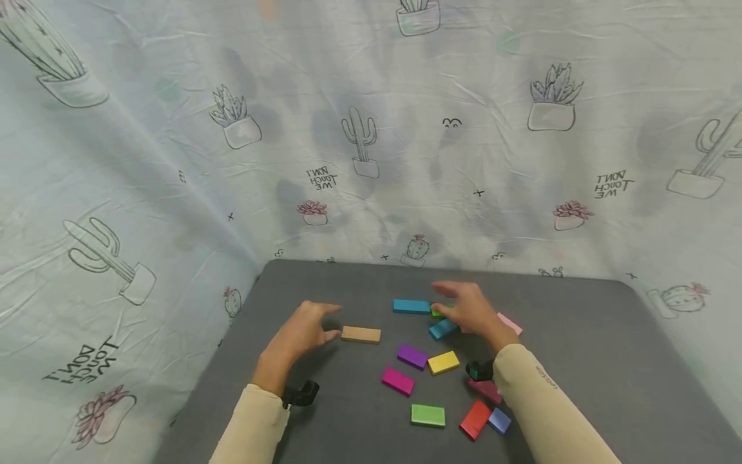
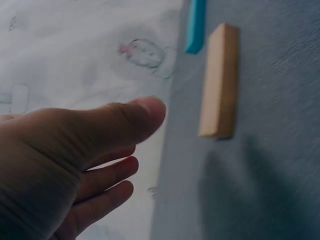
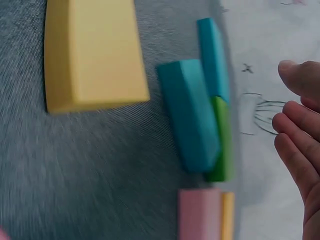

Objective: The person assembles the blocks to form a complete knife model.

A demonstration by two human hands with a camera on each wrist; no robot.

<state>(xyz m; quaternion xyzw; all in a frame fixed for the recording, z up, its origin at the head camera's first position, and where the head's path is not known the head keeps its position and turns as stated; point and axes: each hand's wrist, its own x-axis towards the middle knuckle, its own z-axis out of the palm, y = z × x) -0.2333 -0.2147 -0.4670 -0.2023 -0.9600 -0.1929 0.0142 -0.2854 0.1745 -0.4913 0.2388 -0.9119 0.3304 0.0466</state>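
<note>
My left hand [image 1: 304,332] is just left of a tan wooden block [image 1: 361,334] that lies flat, its thumb and forefinger spread apart with nothing between them. In the left wrist view the thumb of my left hand [image 2: 95,135] is near the end of the tan block [image 2: 219,82]. Above a group of blocks farther right hovers my right hand [image 1: 466,309], holding nothing, its fingers extended. It partly covers a green block [image 1: 442,312] and a teal block [image 1: 443,329]. A blue block [image 1: 411,307] lies in line with the green one.
Nearer on the grey table [image 1: 336,419] lie a purple block [image 1: 413,356], a yellow block [image 1: 443,362], a magenta block [image 1: 399,381], a light green block [image 1: 428,415], a red block [image 1: 475,419] and a small blue block [image 1: 499,421]. A pink block [image 1: 510,323] shows behind my right wrist.
</note>
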